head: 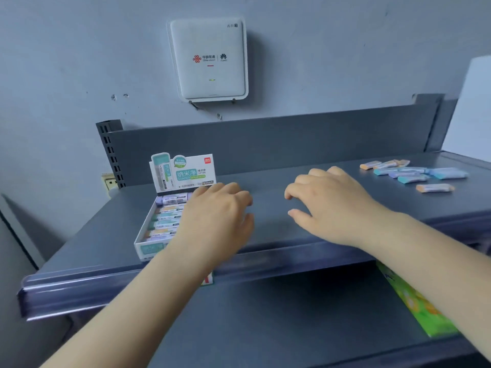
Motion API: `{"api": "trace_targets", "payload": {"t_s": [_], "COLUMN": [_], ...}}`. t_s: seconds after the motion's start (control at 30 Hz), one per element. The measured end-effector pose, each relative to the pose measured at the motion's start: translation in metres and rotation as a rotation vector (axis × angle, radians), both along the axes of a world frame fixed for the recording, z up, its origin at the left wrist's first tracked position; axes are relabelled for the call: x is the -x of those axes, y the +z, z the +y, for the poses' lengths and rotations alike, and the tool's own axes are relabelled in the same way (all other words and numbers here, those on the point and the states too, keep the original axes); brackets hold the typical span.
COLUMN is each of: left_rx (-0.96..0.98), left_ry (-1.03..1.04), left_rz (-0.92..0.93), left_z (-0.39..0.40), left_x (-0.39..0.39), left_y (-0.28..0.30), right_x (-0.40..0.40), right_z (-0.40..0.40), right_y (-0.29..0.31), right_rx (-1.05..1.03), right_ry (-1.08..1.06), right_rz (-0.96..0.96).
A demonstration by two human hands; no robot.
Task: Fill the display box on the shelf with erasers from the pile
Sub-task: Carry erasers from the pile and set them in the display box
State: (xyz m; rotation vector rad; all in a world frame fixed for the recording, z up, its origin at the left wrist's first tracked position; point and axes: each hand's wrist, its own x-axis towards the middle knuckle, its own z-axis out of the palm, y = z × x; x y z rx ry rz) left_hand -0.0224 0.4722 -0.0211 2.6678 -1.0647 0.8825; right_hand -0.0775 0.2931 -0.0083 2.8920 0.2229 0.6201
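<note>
Left hand sits over the right side of the display box near the shelf's front-left edge, fingers loosely curled; whether it holds an eraser I cannot tell. Boxed erasers already lie stacked crosswise inside. Right hand hovers mid-shelf, fingers spread and bent, empty. The eraser pile waits at the back-right corner, well apart. Best play, I'd say: reach right, pinch one eraser by its long sides, and lay it in line with the rows while the left steadies the box.
</note>
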Motion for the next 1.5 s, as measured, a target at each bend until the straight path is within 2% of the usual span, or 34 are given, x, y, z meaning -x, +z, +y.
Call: {"api": "trace_targets", "payload": {"t_s": [0.17, 0.4, 0.67, 0.73, 1.2, 1.5], "left_rx": [-0.039, -0.007, -0.031, -0.025, -0.091, -0.243], "left_ry": [-0.019, -0.090, -0.126, -0.157, -0.194, -0.105], "left_rz": [-0.029, 0.046, 0.090, 0.043, -0.089, -0.005], "left_z": [-0.066, -0.153, -0.223, -0.240, -0.348, -0.390], "left_x": [0.034, 0.074, 0.087, 0.082, 0.039, 0.016], "left_y": [-0.010, -0.018, -0.017, -0.017, -0.014, -0.017], "right_x": [0.042, 0.097, 0.128, 0.130, 0.077, 0.026], "right_z": [-0.059, -0.149, -0.223, -0.238, -0.341, -0.392], "right_y": [-0.004, -0.012, -0.013, -0.013, -0.018, -0.021], "right_rx": [0.015, 0.003, -0.079, -0.082, -0.093, -0.097], "right_ry": [-0.034, -0.108, -0.178, -0.196, -0.192, -0.116], "right_rz": [-0.009, -0.015, -0.014, -0.015, 0.030, 0.041]}}
